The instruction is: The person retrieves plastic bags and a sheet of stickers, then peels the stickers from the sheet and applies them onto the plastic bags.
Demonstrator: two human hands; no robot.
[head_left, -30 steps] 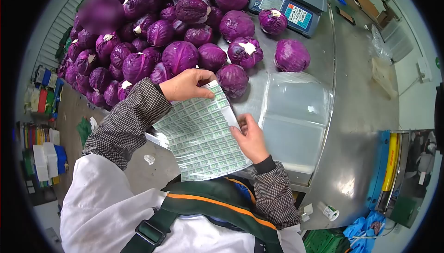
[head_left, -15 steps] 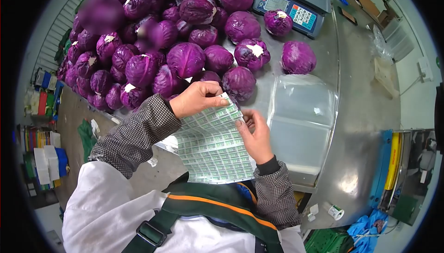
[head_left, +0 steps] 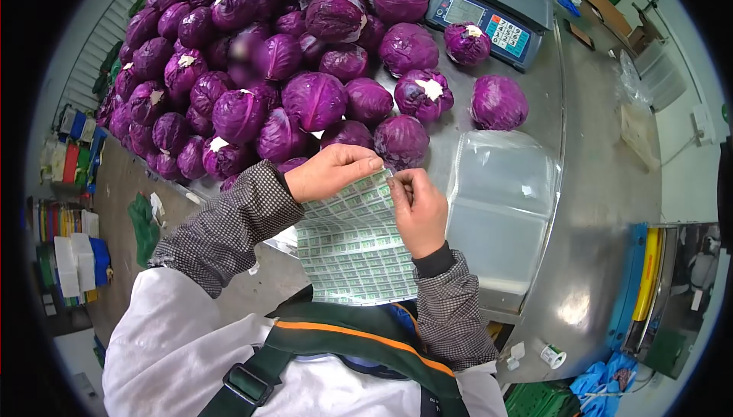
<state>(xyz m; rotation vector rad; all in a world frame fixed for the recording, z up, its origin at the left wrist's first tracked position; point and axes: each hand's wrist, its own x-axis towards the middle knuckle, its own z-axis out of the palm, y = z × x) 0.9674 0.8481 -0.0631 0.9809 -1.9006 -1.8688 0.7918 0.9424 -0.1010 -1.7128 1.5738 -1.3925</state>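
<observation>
I hold a sheet of small green-and-white stickers (head_left: 351, 245) in front of my chest, over the near edge of a steel table (head_left: 588, 180). My left hand (head_left: 332, 171) grips the sheet's top edge with fingers curled over it. My right hand (head_left: 420, 207) pinches the sheet's upper right corner, thumb and fingers meeting right beside the left hand's fingertips. A big heap of red cabbages (head_left: 305, 100) fills the table just beyond my hands; the nearest cabbage (head_left: 401, 141) lies a little above the fingertips.
A stack of clear plastic bags (head_left: 500, 203) lies on the table right of my hands. A digital scale (head_left: 489, 16) stands at the back, with one cabbage (head_left: 467, 41) in front of it. A blue machine (head_left: 649, 287) sits at the right; crates line the floor at left.
My right hand has climbed from the sheet's right side to its top corner, meeting my left hand. The sheet has bent and sunk a little lower.
</observation>
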